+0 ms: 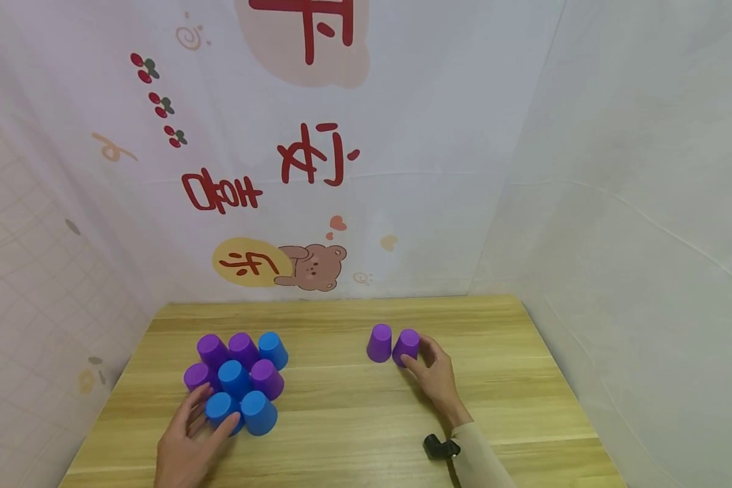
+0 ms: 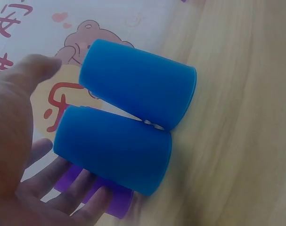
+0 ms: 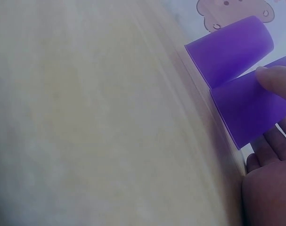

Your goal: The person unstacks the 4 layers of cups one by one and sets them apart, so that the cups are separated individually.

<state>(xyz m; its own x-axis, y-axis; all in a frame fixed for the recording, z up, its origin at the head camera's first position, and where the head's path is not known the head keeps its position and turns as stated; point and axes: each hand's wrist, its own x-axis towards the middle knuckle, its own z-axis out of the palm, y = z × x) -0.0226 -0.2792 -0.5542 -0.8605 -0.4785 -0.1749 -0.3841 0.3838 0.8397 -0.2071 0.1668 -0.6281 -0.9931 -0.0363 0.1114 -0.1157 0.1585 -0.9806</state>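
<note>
Upside-down plastic cups stand on the wooden table in two groups. At the left, my left hand (image 1: 186, 437) reaches round the nearest blue cup (image 1: 221, 409) with spread fingers. In the left wrist view the thumb (image 2: 41, 68) stands off that blue cup (image 2: 114, 148), and the fingers lie along its far side; whether they touch it I cannot tell. Another blue cup (image 1: 259, 413) stands right beside it. At the right, my right hand (image 1: 436, 379) holds a purple cup (image 1: 406, 347) between thumb and fingers. A second purple cup (image 1: 379, 343) stands close on its left.
Behind the two front blue cups are several more: purple cups (image 1: 267, 379) and blue cups (image 1: 234, 379), packed close together. The table (image 1: 329, 420) has a printed white cloth (image 1: 427, 135) behind it and cloth at both sides. A black device (image 1: 440, 447) is at the right sleeve (image 1: 478, 457).
</note>
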